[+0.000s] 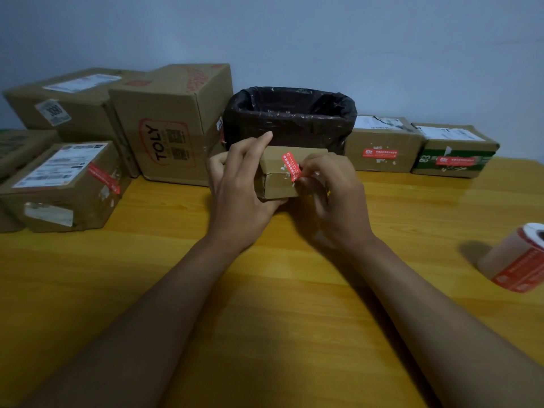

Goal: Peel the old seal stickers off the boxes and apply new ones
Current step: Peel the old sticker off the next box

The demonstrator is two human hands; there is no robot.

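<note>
Peeling underway: right hand (332, 198) fingers pinch the red seal sticker (291, 166) on the small box (279, 184), gripped by the left hand (238, 187), before the black-lined bin (294, 119). Left-side boxes look undone.

Behind the small box (290, 172), passage is blocked by the lined bin (290, 119), flanked by stacked cartons (170, 125) leftward and two parcels (382, 144) rightward. Bare table (265, 290) is left in front; a sticker roll (521, 260) stands far right.
</note>
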